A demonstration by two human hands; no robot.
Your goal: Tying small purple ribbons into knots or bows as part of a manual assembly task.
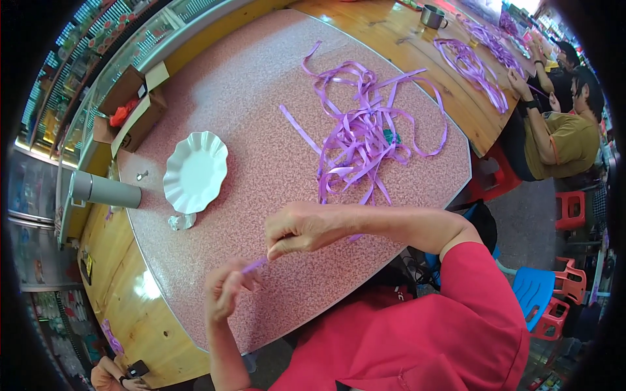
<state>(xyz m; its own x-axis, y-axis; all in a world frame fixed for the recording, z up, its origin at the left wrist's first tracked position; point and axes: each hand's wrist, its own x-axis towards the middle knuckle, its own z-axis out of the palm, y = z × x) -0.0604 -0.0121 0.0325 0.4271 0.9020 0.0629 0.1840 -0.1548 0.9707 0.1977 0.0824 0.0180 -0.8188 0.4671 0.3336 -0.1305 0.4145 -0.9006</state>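
A short stretch of purple ribbon [255, 265] runs between my two hands, low over the pink speckled tabletop. My right hand [298, 229] is closed on one part of it, knuckles up, with the forearm reaching across from the right. Just below and to the left, my left hand [229, 287] pinches the other part; its fingers are slightly blurred. Beyond my right forearm lies a loose tangle of purple ribbon [368, 124] with looped and straight ends. A small green piece [391, 137] shows within that tangle.
At the left are a white scalloped plate [195, 171], a crumpled white wad [182, 222], a grey thermos [107, 190] and an open cardboard box [140, 111]. A metal mug [432, 17] and more ribbon [471, 68] lie far right, near seated people. Stools [533, 293] stand behind at right.
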